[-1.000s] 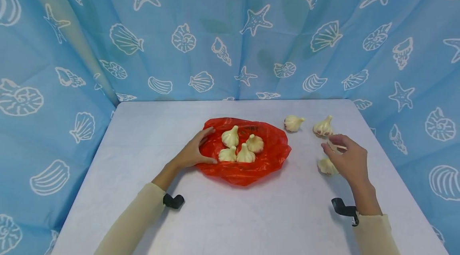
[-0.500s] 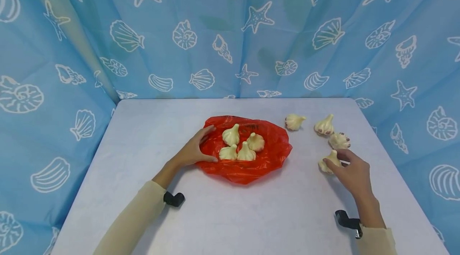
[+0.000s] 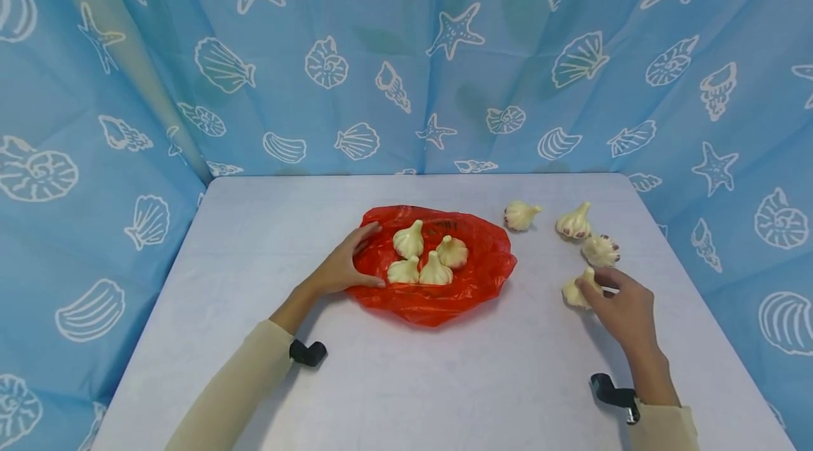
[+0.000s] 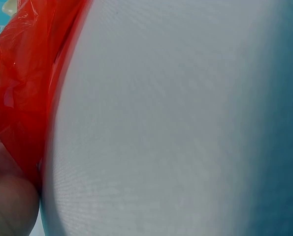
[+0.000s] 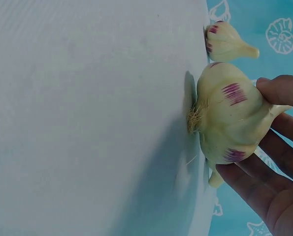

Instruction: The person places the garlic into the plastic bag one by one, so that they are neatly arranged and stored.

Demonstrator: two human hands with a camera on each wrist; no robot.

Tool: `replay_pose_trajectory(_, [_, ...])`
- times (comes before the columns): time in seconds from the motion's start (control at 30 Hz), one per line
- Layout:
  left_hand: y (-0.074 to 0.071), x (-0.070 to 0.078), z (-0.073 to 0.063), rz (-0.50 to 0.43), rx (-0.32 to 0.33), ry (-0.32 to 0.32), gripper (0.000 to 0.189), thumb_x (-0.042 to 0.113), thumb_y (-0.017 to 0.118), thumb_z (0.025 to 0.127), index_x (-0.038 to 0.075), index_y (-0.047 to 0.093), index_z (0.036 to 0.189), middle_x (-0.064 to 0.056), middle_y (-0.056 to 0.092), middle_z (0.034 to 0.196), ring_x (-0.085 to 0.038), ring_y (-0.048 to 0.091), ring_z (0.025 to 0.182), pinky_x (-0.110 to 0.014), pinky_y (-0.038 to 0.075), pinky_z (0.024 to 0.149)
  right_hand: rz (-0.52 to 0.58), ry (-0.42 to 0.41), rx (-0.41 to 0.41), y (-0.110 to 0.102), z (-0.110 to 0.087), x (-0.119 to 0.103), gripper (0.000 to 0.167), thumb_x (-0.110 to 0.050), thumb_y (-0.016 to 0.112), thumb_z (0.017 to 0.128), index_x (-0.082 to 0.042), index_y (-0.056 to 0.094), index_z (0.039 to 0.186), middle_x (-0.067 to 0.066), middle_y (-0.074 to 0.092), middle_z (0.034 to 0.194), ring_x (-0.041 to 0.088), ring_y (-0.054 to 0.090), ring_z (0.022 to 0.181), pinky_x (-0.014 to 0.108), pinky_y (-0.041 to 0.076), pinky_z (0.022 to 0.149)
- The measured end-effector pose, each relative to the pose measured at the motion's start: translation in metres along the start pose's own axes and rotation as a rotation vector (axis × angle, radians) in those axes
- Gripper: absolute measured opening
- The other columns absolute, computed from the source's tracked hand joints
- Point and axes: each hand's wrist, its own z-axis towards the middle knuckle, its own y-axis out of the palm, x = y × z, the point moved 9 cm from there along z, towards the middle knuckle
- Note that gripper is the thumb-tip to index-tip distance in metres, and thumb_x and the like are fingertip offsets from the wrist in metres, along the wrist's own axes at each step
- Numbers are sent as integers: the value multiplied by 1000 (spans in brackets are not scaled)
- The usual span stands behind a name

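In the head view, an open red plastic bag [image 3: 473,303] lies on the table with several garlic bulbs [image 3: 408,239] upright inside it. My left hand [image 3: 339,267] holds the bag's left side, thumb toward the front and fingers toward the back; part of its hold is hidden by red film. At the right, my right hand [image 3: 625,303] pinches a garlic bulb [image 5: 230,113] near its neck, thumb on one side and fingers on the other. The bulb's root end is at or just above the table; I cannot tell which.
Behind the right hand are three more garlic bulbs: one [image 3: 600,250] just behind, one [image 3: 574,221] farther back, and one [image 3: 521,215] off to the left. A blue shell-patterned curtain [image 3: 406,105] encloses the white table [image 3: 406,380] at its back and sides.
My right hand has come toward the front from the bulb behind and now pinches the nearest garlic bulb. That other bulb is uncovered. The left hand stays at the bag.
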Motion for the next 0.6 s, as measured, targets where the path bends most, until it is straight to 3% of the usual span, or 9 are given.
replay_pose_trajectory(0.07, [0,0,0,0,-1,-3,107,39,88,70,23,24,155,6,34,153,-16,29,141,-46,39,107,-2,-7,3,0,1,-2,47,-38,66,93,3,64,117,23,66,111,38,62,102,14,52,69])
replay_pose_trajectory(0.27, [0,2,3,8,4,-1,107,41,87,69,24,24,154,7,34,152,-15,30,140,-47,40,105,-7,-12,13,-5,8,-12,48,-38,65,93,3,64,118,24,66,111,39,63,100,16,54,67])
replay_pose_trajectory(0.4, [0,3,5,9,2,6,107,41,87,70,24,24,154,7,34,152,-15,29,140,-47,40,105,-1,-15,35,-12,13,-24,47,-39,64,93,1,65,118,21,66,112,37,63,103,35,57,78])
replay_pose_trajectory(0.5, [0,3,4,15,4,7,107,40,87,70,23,24,154,7,34,152,-16,29,141,-46,39,106,22,-28,51,-14,15,-34,46,-39,65,93,0,66,118,20,66,112,36,62,104,49,53,86])
replay_pose_trajectory(0.6, [-1,2,2,19,7,9,108,38,88,69,21,24,154,6,34,153,-17,30,141,-45,36,109,48,-74,74,-14,17,-46,42,-34,68,92,1,67,115,19,67,110,34,64,102,51,52,86])
